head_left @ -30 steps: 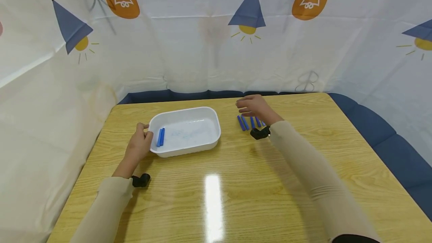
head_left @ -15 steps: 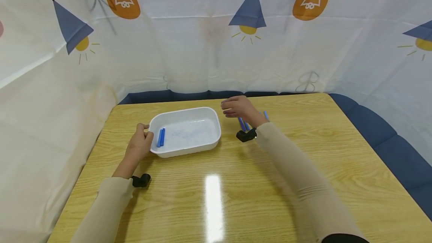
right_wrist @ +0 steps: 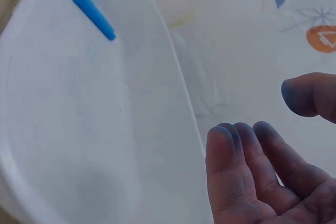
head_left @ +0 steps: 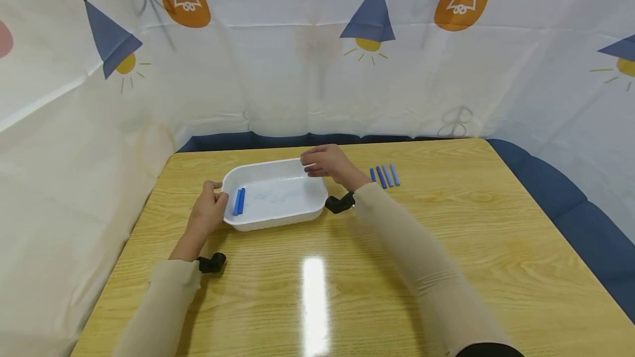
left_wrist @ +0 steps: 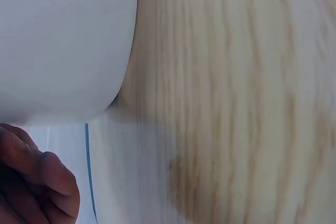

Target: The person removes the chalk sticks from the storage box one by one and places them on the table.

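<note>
A white plastic tray rests on the table, with two short blue sticks side by side at its left end. My left hand grips that end of the rim; the left wrist view shows curled fingers against the tray's end. Over the tray's far right corner is my right hand. In the right wrist view its thumb and fingers are spread apart with nothing between them, and the fingertips look blue-stained. Several more blue sticks lie in a row right of the tray, partly hidden by my right forearm.
The wood-grain table reaches toward me and to the right. Behind it hangs a white printed cloth. Dark blue padded seating borders the table's right side.
My right hand has moved left from above the row of blue sticks to the tray's right side. More of the row now shows. The left hand stays on the tray.
</note>
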`<action>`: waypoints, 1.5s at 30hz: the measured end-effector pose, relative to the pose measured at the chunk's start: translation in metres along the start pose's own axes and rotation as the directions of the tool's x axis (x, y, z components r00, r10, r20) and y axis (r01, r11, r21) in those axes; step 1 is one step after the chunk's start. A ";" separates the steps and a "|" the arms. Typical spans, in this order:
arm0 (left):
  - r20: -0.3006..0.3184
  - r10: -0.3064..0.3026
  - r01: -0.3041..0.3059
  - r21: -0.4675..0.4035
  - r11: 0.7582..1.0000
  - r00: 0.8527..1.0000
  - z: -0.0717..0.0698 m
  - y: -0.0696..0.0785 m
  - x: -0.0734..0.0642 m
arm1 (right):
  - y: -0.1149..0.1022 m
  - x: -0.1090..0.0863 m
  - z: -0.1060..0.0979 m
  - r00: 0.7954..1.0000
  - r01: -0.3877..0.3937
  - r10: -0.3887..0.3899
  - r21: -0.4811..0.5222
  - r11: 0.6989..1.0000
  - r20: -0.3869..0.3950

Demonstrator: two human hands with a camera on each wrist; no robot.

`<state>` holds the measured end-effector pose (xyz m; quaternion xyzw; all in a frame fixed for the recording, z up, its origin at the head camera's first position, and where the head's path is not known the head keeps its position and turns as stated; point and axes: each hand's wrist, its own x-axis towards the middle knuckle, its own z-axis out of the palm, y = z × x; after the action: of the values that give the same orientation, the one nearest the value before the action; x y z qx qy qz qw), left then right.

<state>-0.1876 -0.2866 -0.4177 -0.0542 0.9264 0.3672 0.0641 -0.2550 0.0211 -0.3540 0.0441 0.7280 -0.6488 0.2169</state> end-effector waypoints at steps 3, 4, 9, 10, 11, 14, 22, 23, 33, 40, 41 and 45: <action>-0.020 0.006 -0.006 -0.011 1.000 1.000 0.001 0.000 0.000 | 0.001 0.002 0.011 1.000 -0.005 0.006 -0.016 1.000 0.013; -0.028 0.008 -0.009 -0.017 1.000 1.000 0.002 -0.001 0.001 | 0.002 0.004 0.015 1.000 -0.006 0.007 -0.019 1.000 0.018; -0.063 0.012 -0.014 -0.032 0.999 0.998 0.006 -0.003 0.002 | 0.008 0.010 0.032 0.999 -0.017 0.019 -0.037 0.999 0.040; -0.068 0.008 -0.011 -0.038 0.999 0.998 0.006 -0.003 0.001 | 0.009 0.011 0.036 0.999 -0.020 0.022 -0.042 0.999 0.043; -0.072 0.004 -0.007 -0.044 0.999 0.997 0.007 -0.003 0.001 | 0.010 0.012 0.040 0.999 -0.024 0.027 -0.049 0.999 0.046; -0.094 -0.004 -0.002 -0.068 0.998 0.996 0.007 -0.002 -0.001 | 0.010 0.013 0.052 0.998 -0.035 0.039 -0.070 0.997 0.056; -0.168 0.018 -0.033 -0.086 0.996 0.986 0.007 -0.001 -0.003 | 0.015 0.022 0.084 0.993 -0.057 0.066 -0.098 0.994 0.094; -0.176 0.020 -0.036 -0.087 0.996 0.984 0.007 0.000 -0.002 | 0.017 0.024 0.087 0.993 -0.054 0.063 -0.100 0.994 0.095; -0.172 0.022 -0.042 -0.109 0.993 0.985 0.010 0.006 -0.003 | 0.030 0.029 0.121 0.997 -0.044 0.055 -0.228 0.973 0.046; -0.153 0.019 -0.036 -0.110 0.993 0.988 0.010 0.006 -0.002 | 0.028 0.031 0.139 0.995 -0.097 0.097 -0.258 0.961 -0.011; -0.152 0.023 -0.040 -0.107 0.993 0.988 0.010 0.006 -0.002 | 0.029 0.032 0.140 0.995 -0.100 0.098 -0.271 0.957 -0.021; -0.152 0.034 -0.050 -0.102 0.994 0.988 0.011 0.005 -0.002 | 0.033 0.038 0.145 0.994 -0.106 0.088 -0.364 0.925 -0.065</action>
<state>-0.1856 -0.2750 -0.4218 -0.0652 0.9088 0.4118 -0.0167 -0.2405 -0.1220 -0.4084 0.0543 0.8382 -0.4888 0.2358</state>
